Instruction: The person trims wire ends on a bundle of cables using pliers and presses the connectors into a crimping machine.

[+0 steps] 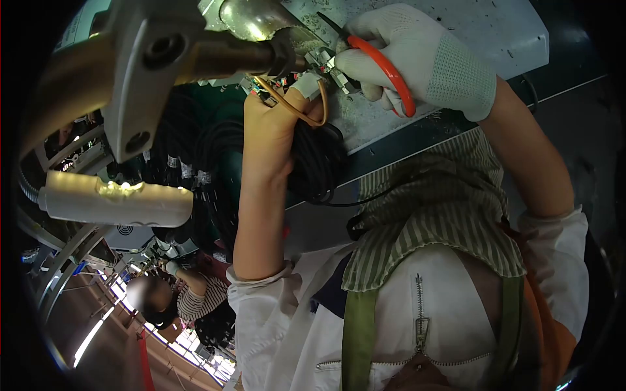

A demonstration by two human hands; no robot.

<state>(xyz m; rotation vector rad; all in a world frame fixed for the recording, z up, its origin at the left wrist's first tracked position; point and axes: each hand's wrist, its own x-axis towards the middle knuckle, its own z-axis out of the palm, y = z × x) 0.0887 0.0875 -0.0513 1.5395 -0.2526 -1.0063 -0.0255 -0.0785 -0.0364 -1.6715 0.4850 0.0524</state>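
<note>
My right hand (417,62), in a white knitted glove, is closed around a red-handled tool (385,65) with a dark pointed end, like pliers or snips. Its fingertips meet a small metal connector piece (334,70). My left hand (274,120) is pinched at the same piece from below, with pale covering on the thumb tip. Small coloured wire ends (264,91) show by its fingers, partly hidden. A copper-coloured curved rod (303,116) passes in front of the left fingers.
A metal machine arm (150,72) and rod loom close at upper left, above a lit lamp head (117,199). Black cable bundles (319,159) hang beside my left forearm. Metal scraps litter the pale worktop (502,32). Another person (195,296) works at lower left.
</note>
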